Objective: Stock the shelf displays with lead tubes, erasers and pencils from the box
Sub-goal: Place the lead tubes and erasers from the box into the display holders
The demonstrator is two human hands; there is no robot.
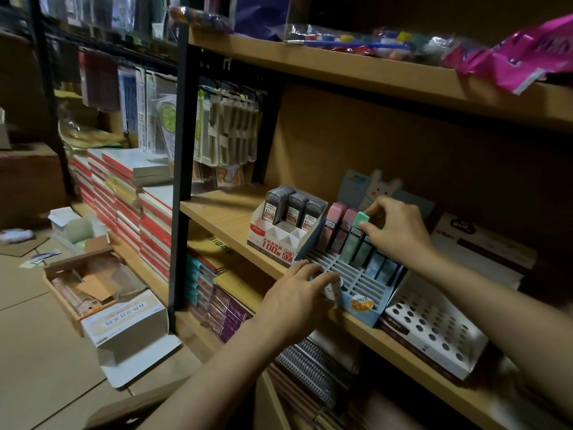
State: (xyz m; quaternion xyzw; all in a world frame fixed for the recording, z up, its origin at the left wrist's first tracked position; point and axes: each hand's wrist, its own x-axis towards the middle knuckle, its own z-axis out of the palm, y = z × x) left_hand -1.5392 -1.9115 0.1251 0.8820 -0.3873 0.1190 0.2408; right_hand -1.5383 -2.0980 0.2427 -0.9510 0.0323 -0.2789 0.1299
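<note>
1. Right hand (395, 231) pinches a green eraser (361, 221) at the top of the blue eraser display (359, 301), fingers curled round it.
2. Left hand (296, 294) rests with relaxed fingers on the display's front left corner.
3. Pink erasers (336, 217) stand in the display's back row, left of the green one.
4. Lead tubes (296, 207) fill a white carton (269, 240) just left of the display.
5. An open box (124, 321) sits on the floor, well left of the display.

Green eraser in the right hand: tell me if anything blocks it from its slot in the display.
Nothing visible does. The right hand pinches the green eraser already at the eraser display, beside pink erasers.
</note>
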